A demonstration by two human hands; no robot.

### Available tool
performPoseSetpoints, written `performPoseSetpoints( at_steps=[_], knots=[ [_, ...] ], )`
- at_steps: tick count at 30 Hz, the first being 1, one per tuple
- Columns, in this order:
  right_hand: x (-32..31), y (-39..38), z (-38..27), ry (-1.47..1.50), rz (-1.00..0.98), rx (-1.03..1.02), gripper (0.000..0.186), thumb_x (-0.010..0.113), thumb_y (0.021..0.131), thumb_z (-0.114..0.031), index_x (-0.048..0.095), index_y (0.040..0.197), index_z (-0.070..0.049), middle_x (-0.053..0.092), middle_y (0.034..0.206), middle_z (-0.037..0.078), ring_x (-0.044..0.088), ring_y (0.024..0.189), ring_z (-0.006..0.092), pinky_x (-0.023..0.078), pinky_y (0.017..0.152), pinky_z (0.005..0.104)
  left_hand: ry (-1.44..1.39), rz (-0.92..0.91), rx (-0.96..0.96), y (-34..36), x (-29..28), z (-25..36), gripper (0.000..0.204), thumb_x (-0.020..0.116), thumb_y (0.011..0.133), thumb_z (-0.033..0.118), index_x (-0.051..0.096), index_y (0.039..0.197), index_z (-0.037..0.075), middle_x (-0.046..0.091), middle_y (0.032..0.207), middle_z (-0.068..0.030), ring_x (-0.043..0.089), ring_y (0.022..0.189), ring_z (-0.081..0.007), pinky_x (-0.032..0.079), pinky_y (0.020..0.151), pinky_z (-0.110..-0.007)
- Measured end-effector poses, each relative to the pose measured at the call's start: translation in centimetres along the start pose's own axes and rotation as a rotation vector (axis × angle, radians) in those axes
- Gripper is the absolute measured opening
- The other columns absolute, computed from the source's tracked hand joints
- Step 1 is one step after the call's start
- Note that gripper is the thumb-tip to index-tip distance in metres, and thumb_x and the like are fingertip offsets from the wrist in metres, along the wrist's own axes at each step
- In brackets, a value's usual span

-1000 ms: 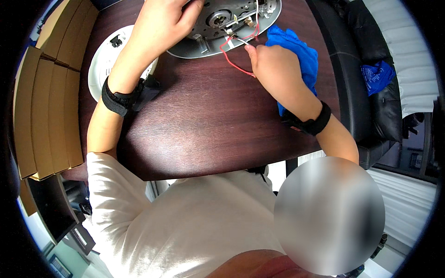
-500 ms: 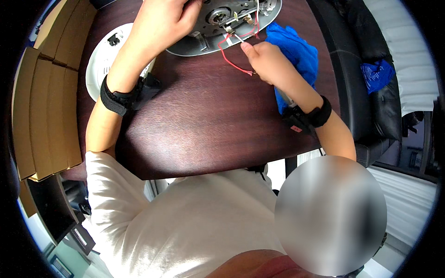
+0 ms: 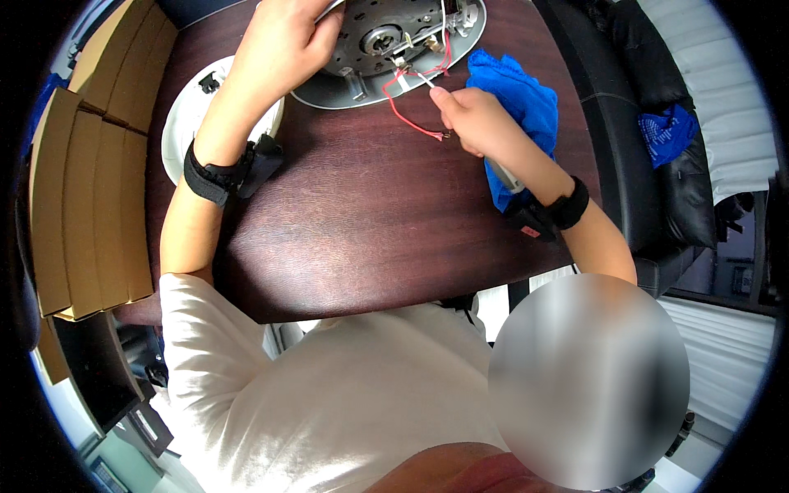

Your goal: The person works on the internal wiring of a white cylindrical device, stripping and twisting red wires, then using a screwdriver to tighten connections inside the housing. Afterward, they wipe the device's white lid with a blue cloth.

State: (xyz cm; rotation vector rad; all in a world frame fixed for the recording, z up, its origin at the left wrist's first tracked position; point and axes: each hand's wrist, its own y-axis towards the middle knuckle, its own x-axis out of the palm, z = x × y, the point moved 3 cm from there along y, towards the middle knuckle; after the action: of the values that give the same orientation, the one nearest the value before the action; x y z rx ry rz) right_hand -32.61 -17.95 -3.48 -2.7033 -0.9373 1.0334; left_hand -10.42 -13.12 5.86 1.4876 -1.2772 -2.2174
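At the far side of the table lies an oval grey metal appliance base (image 3: 362, 88) with its inside facing up, showing a round hub, brackets and screws. My left hand (image 3: 289, 41) is closed at its left side, seemingly gripping it; some fingertips are cut off by the upper edge. My right hand (image 3: 472, 117) is wrapped round a screwdriver (image 3: 507, 177), whose grey handle end sticks out below the palm. Its thin shaft points up-left at a small bracket beside the red wires (image 3: 403, 115). One red wire hangs onto the table, its end close to my right fingers.
A blue cloth (image 3: 530, 107) lies right of my right hand. A round white cover (image 3: 177, 140) sits partly under my left forearm. Cardboard boxes (image 3: 90, 205) stand along the left, and a black leather sofa (image 3: 633, 99) borders the dark wood table (image 3: 353, 230) on the right.
The view has shifted slightly, so the base and cover sit a little lower in the picture. My right hand keeps the screwdriver at the same bracket; its handle end shows more.
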Motion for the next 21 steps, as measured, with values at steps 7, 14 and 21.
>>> performPoseSetpoints(
  at_steps=[7, 14, 21],
  knots=[
    [0.5, -0.4, -0.3, -0.663, 0.423, -0.374, 0.052, 0.045, 0.099, -0.035, 0.059, 0.063, 0.0, 0.057, 0.059, 0.02, 0.058, 0.057, 0.038, 0.045, 0.055, 0.0465, -0.027, 0.04, 0.003, 0.2, 0.0, 0.2, 0.068, 0.044, 0.066, -0.008, 0.054, 0.131, 0.008, 0.048, 0.136, -0.0261, 0.041, 0.13, -0.0439, 0.033, 0.11, -0.046],
    [0.0, -0.6, -1.8, -0.81, 0.517, -0.432, 0.05, 0.046, 0.098, -0.035, 0.062, 0.062, -0.003, 0.058, 0.056, 0.018, 0.058, 0.051, 0.0353, 0.046, 0.048, 0.0434, -0.015, 0.033, 0.004, 0.0, 0.1, 0.0, 0.068, 0.044, 0.065, -0.009, 0.055, 0.131, 0.008, 0.048, 0.135, -0.0264, 0.042, 0.129, -0.0441, 0.033, 0.11, -0.047],
    [0.4, -0.9, -1.7, -0.838, 0.514, -0.448, 0.047, 0.049, 0.097, -0.033, 0.063, 0.062, -0.004, 0.058, 0.055, 0.017, 0.059, 0.05, 0.0346, 0.047, 0.048, 0.0424, -0.012, 0.043, 0.008, 0.0, 0.2, 0.0, 0.068, 0.044, 0.065, -0.008, 0.055, 0.131, 0.008, 0.048, 0.135, -0.0266, 0.043, 0.128, -0.0442, 0.033, 0.11, -0.047]
  ],
)
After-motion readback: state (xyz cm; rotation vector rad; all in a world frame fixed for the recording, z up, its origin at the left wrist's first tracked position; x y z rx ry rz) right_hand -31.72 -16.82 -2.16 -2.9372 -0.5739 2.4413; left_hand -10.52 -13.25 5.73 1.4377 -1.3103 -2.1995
